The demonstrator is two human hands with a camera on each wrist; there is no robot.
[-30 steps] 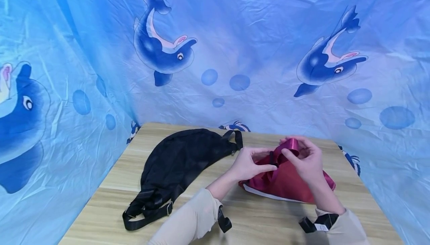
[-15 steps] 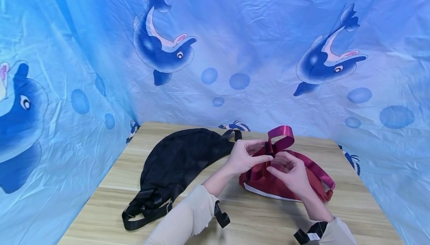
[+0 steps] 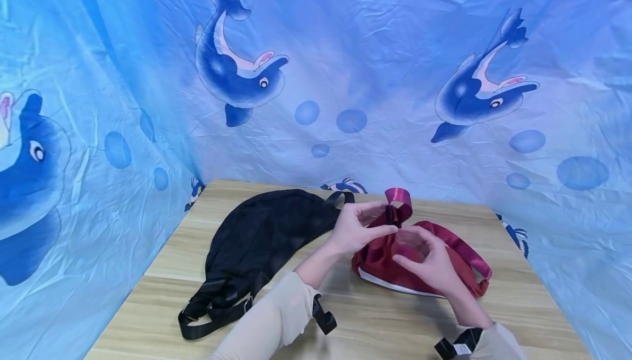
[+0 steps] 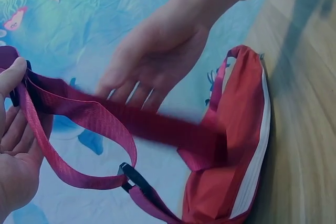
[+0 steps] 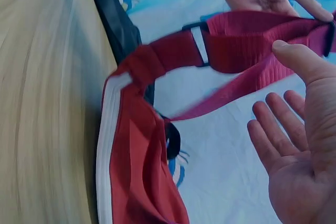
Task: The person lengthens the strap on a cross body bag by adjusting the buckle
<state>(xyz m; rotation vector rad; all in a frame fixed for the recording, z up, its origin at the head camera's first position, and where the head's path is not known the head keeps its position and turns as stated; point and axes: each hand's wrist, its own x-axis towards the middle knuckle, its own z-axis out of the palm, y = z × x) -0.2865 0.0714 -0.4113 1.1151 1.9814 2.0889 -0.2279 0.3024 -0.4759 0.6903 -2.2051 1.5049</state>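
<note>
A red waist bag (image 3: 412,275) with a white zip edge lies on the table, one end lifted by its magenta strap (image 4: 94,116). My left hand (image 3: 351,231) pinches the strap at a black buckle (image 3: 393,217), and a short loop of webbing stands up above it. A second black slider (image 5: 199,45) sits on the strap nearer the bag. My right hand (image 3: 428,258) is just below and right of the left, over the bag. Its thumb and fingers are parted, with the thumb overlapping the strap in the right wrist view.
A black waist bag (image 3: 266,239) lies flat to the left, its buckled strap toward the front. The wooden table (image 3: 375,330) ends at a blue dolphin-print cloth (image 3: 321,63) behind and at both sides. Black straps (image 3: 323,316) hang from the sleeve cuffs.
My right hand has let go of the strap loop and come down toward the front. The loop, first low, stands up above my left hand and has shifted left.
</note>
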